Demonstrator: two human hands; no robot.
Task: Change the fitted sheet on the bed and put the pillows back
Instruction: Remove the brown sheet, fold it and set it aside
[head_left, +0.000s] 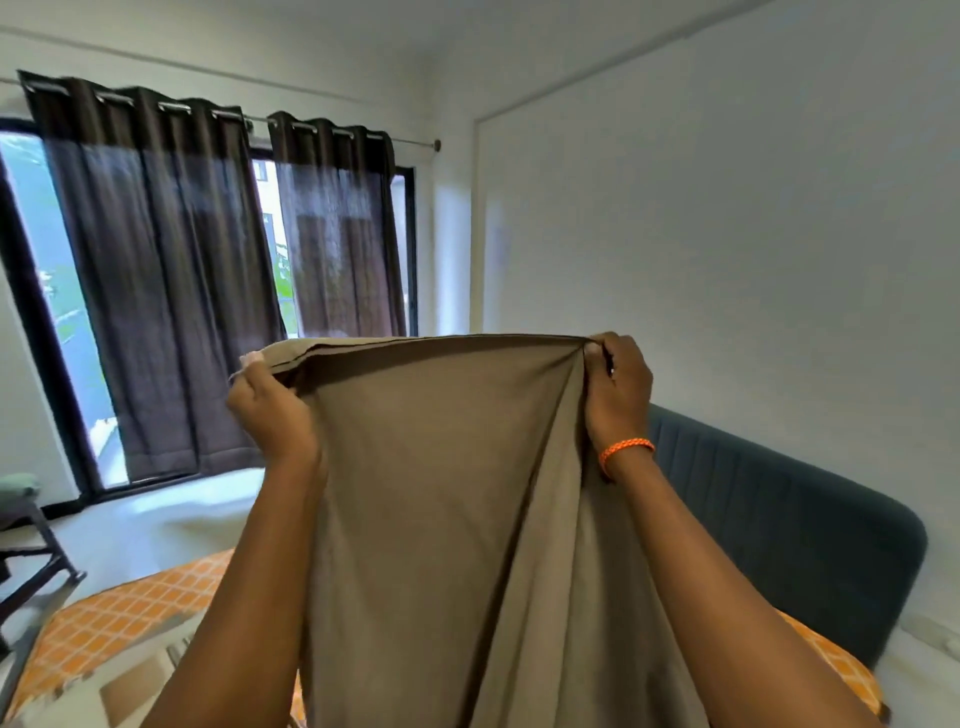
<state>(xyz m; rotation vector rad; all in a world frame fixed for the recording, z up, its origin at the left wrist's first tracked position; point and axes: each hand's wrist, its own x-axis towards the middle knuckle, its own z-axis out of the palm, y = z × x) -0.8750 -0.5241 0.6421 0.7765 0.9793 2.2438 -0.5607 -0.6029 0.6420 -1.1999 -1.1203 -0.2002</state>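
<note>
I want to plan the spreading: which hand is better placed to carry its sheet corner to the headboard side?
The right hand, probably: it pinches the brown sheet nearest the dark headboard, while the left hand grips it on the window side.

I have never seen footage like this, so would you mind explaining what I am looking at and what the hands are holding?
There is no machine here: a person wears one wide-angle camera on the head, so you see their own arms from above. The left hand and the right hand, which has an orange bracelet at the wrist, each grip the top edge of a brown sheet and hold it up, so it hangs down in front of them. Below lies the bed with an orange checked cover and a dark headboard. Behind are dark curtains over a window.
</note>
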